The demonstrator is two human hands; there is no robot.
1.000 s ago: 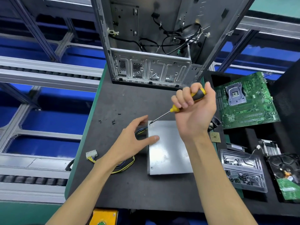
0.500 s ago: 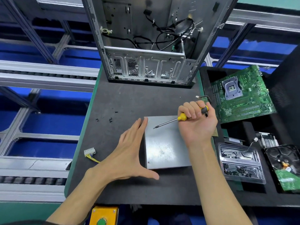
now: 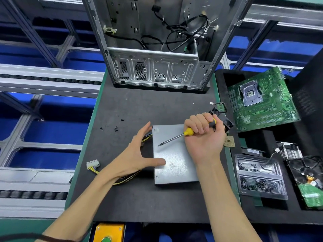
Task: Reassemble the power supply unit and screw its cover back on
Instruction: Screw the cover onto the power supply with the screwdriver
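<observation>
The grey metal power supply unit (image 3: pixel 174 165) lies flat on the black mat with its cover on top. My left hand (image 3: pixel 134 154) is spread against its left side, fingers straight along the edge and thumb resting on the cover. My right hand (image 3: pixel 204 137) grips a yellow-and-black screwdriver (image 3: pixel 185 134), its shaft slanting down-left with the tip just above the cover's upper left area. Yellow and black cables run from under my left hand to a white connector (image 3: pixel 92 164). A few small black screws (image 3: pixel 116 128) lie on the mat to the upper left.
An open computer case (image 3: pixel 157 70) stands at the back of the mat. To the right lie a green motherboard (image 3: pixel 262 100), a clear tray of screws (image 3: pixel 258 177), a hard drive (image 3: pixel 309 180) and a small CPU chip (image 3: pixel 229 141). A yellow box (image 3: pixel 108 232) sits at the front edge.
My right hand lowered the screwdriver from the unit's top left corner and drew it right over the cover. My left hand lifted and spread along the unit's left side, thumb coming back onto the cover.
</observation>
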